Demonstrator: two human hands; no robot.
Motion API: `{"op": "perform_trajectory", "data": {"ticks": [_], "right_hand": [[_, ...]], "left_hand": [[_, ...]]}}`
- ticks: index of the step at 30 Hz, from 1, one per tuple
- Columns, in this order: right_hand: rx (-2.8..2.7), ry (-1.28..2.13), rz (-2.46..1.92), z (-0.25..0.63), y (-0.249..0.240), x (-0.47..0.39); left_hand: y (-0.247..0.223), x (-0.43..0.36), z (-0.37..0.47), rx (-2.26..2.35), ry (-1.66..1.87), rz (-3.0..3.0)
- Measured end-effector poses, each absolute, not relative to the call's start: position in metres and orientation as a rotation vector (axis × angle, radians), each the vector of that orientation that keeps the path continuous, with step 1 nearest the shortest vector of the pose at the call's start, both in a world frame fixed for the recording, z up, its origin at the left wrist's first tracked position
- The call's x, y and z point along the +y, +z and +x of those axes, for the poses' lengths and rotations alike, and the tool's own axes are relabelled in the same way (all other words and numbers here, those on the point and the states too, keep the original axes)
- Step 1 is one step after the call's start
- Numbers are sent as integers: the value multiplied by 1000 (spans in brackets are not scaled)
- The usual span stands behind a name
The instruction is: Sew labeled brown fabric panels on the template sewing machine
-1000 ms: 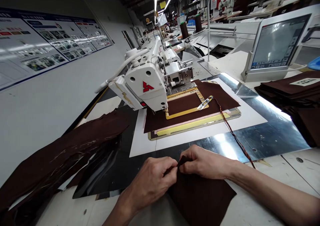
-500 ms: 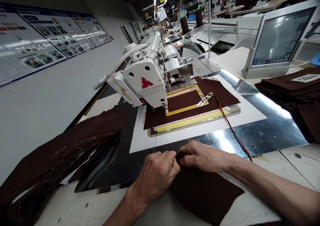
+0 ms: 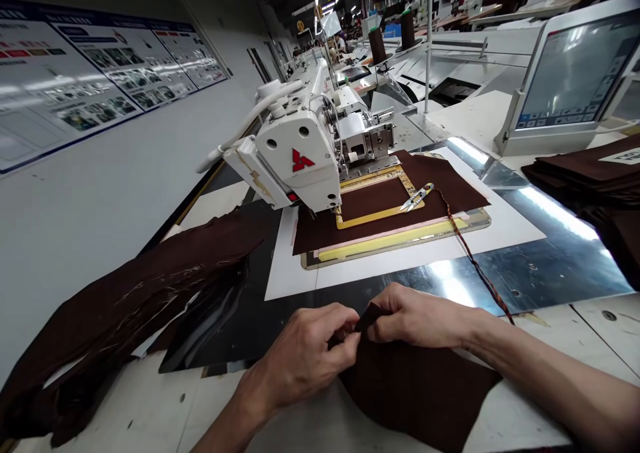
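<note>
A dark brown fabric piece (image 3: 420,393) hangs over the table's front edge, its upper corner between my two hands. My right hand (image 3: 410,313) is closed, pinching the cloth near that corner. Thumb and forefinger of my left hand (image 3: 320,339) meet at the fabric's edge, just left of the right hand. Beyond them stands a white sewing machine (image 3: 300,146). Another brown fabric panel (image 3: 375,203) lies under its yellow frame (image 3: 373,221). Thread snips (image 3: 417,197) on a braided cord (image 3: 470,256) rest across the frame's right corner.
To the left lies a long heap of brown fabric (image 3: 165,273). A stack of brown pieces (image 3: 580,173) with a white label sits at the right. Behind it stands a control screen (image 3: 575,73). A metal plate (image 3: 565,239) and a white sheet (image 3: 515,229) surround the clamp.
My left hand's fingers have loosened from a tight fist to a fingertip pinch, and the fabric corner now shows between the hands. The view has shifted slightly.
</note>
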State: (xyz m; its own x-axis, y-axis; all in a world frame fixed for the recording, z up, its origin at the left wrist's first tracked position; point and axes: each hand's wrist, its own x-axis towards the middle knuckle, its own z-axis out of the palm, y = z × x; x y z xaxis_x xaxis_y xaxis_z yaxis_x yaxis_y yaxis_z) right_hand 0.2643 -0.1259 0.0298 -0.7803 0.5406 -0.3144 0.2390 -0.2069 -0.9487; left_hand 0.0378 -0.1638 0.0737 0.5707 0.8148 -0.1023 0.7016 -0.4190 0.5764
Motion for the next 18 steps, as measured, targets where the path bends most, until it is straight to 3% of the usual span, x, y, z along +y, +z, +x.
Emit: {"op": "perform_trajectory", "data": {"ticks": [11,18], "right_hand": [[-1909,1998,-895,264,26,-126],[-1903,1969,-914,263,23,-124]], "left_hand": [[48,-160,42,1149,333,2784],[44,-154,41,1181,435,2684]]}}
